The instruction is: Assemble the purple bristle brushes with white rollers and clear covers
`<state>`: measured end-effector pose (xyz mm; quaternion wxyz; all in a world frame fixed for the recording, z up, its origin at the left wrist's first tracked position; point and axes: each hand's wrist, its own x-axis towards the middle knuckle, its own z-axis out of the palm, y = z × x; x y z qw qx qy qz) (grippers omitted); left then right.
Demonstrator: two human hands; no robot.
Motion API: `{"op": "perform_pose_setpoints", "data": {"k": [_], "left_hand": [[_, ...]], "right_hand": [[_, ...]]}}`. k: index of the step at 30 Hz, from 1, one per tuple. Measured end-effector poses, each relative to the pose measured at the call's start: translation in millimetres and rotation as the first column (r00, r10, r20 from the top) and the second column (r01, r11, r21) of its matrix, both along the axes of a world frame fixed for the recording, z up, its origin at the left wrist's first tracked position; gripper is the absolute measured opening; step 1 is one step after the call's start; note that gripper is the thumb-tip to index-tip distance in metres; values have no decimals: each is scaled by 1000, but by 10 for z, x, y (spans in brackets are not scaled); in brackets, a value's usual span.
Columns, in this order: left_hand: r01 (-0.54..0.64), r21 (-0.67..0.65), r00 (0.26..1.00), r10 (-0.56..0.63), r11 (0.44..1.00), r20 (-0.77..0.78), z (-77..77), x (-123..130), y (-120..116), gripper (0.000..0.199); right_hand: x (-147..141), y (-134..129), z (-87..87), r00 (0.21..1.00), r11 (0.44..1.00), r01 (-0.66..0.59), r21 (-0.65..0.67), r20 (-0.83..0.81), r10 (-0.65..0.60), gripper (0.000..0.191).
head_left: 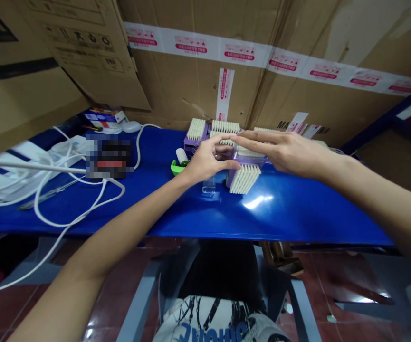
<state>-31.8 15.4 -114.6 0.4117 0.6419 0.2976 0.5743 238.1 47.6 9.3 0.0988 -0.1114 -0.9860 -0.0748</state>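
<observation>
Pegs (245, 179) already fill the purple holder (252, 161) our left hand (204, 160) grasps, our right hand (286, 149) outstretched over it, unclenched, though what remains we cannot tell.

Before you, a table (298, 204) stands against cardboard (176, 80). On its left lie cables (30, 165); behind them, near the back edge, a small box (103, 116) sits left of a mouse (131, 127). Around the middle, peg-covered blocks (195, 130) line the back; a nearer block (244, 179) sits right of a clear piece (208, 184).
</observation>
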Motion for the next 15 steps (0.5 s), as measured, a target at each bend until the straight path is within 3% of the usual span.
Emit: {"op": "perform_pose_setpoints", "data": {"k": [4, 9, 13, 15], "left_hand": [[12, 19, 1000, -12, 1000, 8, 11, 22, -19, 91], [27, -5, 999, -28, 1000, -38, -4, 6, -17, 85], [65, 17, 991, -62, 998, -120, -26, 0, -27, 80], [104, 52, 975, -91, 993, -203, -21, 19, -72, 104]], "right_hand": [[48, 0, -214, 990, 999, -25, -34, -137, 21, 98], [19, 47, -137, 972, 947, -173, -270, -203, 120, 81], [37, 44, -135, 964, 935, -27, -354, -258, -70, 62], [52, 52, -212, 916, 902, 30, -430, -351, -197, 59]]}}
